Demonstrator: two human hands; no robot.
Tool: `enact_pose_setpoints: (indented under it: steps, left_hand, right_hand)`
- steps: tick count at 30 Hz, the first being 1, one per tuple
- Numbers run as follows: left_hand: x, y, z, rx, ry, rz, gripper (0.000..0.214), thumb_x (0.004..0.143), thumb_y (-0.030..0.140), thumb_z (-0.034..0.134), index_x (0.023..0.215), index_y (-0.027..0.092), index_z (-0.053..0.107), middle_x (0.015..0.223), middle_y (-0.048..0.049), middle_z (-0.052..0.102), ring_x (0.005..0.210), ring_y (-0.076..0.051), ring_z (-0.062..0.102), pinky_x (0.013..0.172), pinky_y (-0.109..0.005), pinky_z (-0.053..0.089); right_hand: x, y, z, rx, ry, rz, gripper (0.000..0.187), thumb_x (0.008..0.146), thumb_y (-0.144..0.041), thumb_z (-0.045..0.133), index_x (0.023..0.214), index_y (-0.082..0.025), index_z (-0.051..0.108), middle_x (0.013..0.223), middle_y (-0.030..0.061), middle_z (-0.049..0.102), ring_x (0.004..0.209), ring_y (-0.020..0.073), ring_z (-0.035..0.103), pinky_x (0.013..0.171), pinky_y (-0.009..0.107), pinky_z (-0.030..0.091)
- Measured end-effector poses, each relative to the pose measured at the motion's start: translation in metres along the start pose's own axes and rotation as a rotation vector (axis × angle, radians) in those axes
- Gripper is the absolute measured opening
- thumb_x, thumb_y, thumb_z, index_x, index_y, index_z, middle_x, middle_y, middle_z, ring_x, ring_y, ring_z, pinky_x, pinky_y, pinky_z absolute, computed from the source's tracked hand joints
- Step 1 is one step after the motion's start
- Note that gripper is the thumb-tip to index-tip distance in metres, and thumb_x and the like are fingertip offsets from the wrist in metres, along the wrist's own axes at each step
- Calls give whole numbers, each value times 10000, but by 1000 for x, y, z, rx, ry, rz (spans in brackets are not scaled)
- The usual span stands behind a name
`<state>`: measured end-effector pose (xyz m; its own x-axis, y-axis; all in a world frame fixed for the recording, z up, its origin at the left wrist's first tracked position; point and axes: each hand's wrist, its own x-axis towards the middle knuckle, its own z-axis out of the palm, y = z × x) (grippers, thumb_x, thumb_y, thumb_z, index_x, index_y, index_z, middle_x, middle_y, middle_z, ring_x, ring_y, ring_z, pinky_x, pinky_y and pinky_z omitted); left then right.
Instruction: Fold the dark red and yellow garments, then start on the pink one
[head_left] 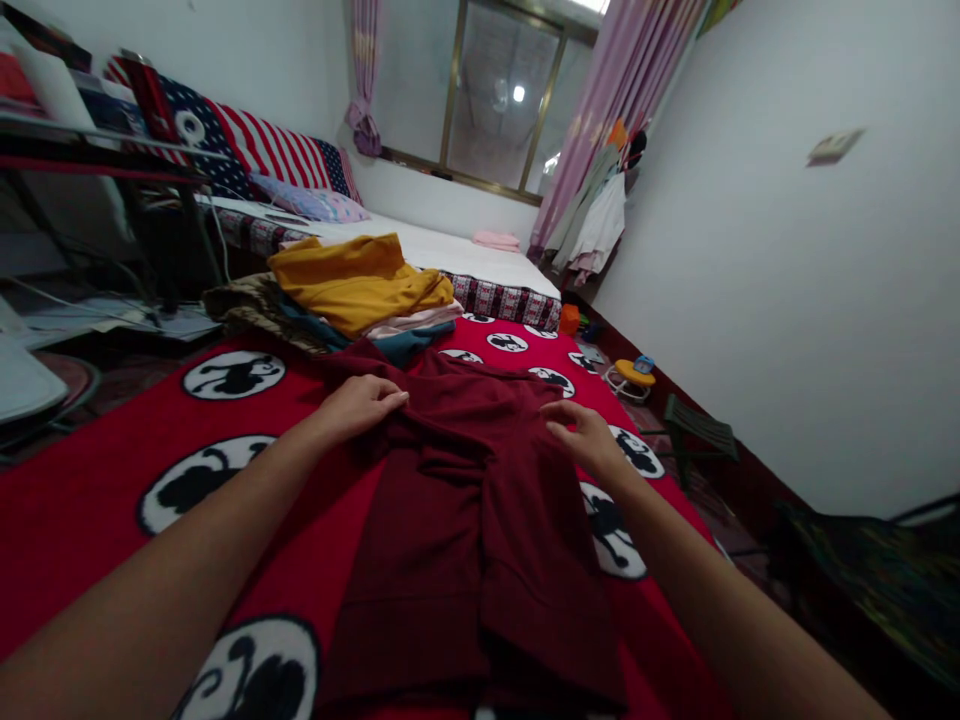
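A maroon garment [442, 540] lies spread over the red blanket, two panels side by side toward me with a slit between them. Folds bunch up across its middle, and I cannot tell its exact kind. My left hand [362, 405] pinches the cloth at its upper left, thumb against the fingers. Over the upper right edge, my right hand [589, 435] has its thumb and fingers slightly apart, at or just above the fabric. Beyond the garment sits a pile of clothes, with a mustard-yellow garment [360, 285] on top and a teal garment [416, 342] below.
The red blanket [300, 510] has white and black round patterns. Behind it stands a bed with a white sheet [435, 240]. On the left is a table [105, 150] with a red flask [146, 95]. A yellow stool [632, 374] and a folding stool [697, 430] stand right.
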<state>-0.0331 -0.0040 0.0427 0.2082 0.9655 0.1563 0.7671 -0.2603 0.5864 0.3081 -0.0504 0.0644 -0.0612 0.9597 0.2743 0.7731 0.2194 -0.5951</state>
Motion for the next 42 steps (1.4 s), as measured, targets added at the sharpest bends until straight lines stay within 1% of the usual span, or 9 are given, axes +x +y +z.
enact_pose_setpoints:
  steps: [5,10,14,18,21,25,33,37,42]
  left_hand:
    - [1,-18,2,151,130,-101,250,763,392,605,917,268,758,933,-66,752,879,-281,675,734,-325,478]
    - [-4,-22,-2,301,277,-229,461,760,455,633,1186,279,652,1052,-109,701,953,-325,653,735,-365,499]
    - [-8,-28,-5,387,423,-280,518,783,458,618,1254,244,597,1179,-171,599,1041,-359,616,764,-404,506]
    - [-10,-44,-12,338,497,-381,675,751,547,633,1299,165,535,1206,-224,584,1093,-397,588,799,-431,498]
    - [-9,-56,-16,234,429,-422,744,731,639,613,1283,148,533,1144,-205,651,1041,-373,625,786,-406,496]
    - [-8,-61,-18,196,397,-428,714,696,645,642,1216,159,580,1114,-180,688,1015,-357,644,749,-374,491]
    - [-2,-68,-23,-176,482,-394,286,643,374,695,828,159,653,827,-98,720,776,-279,683,635,-327,510]
    - [1,-38,-31,-829,598,-438,303,662,273,683,924,152,588,799,-45,696,631,-159,658,567,-259,525]
    - [-13,59,-35,-1134,176,229,502,810,497,620,1205,205,514,1177,-116,664,1031,-223,668,857,-375,551]
  right_hand:
    - [53,37,32,-85,15,126,443,905,-373,486,1270,-140,576,1334,155,583,1242,241,541,1050,403,400]
    - [64,47,54,-346,-167,211,650,929,-573,392,1456,-194,378,1585,150,223,1470,306,161,1133,620,128]
    - [63,19,47,-455,-212,223,564,912,-528,453,1328,-154,531,1468,208,429,1371,379,364,1079,674,196]
    - [41,-30,57,-358,-1,-49,334,905,-331,514,1188,-189,618,1267,134,627,1225,289,534,1089,579,266]
    - [12,-54,83,-182,-78,-282,269,902,-336,541,1114,-218,658,1263,93,642,1195,252,560,1105,561,255]
    - [-15,-60,108,-104,-140,-493,259,871,-270,583,1118,-264,661,1319,68,615,1247,254,527,1127,597,179]
    - [-23,-62,101,66,-199,-687,156,907,-270,549,960,-238,692,1067,57,707,987,198,621,897,360,471]
    - [-23,-65,104,260,-143,-535,192,915,-363,549,902,-229,686,983,63,705,942,193,640,882,340,490]
    - [-10,-55,98,795,54,-98,474,936,-560,367,1259,-228,471,1224,125,625,973,207,675,820,345,548]
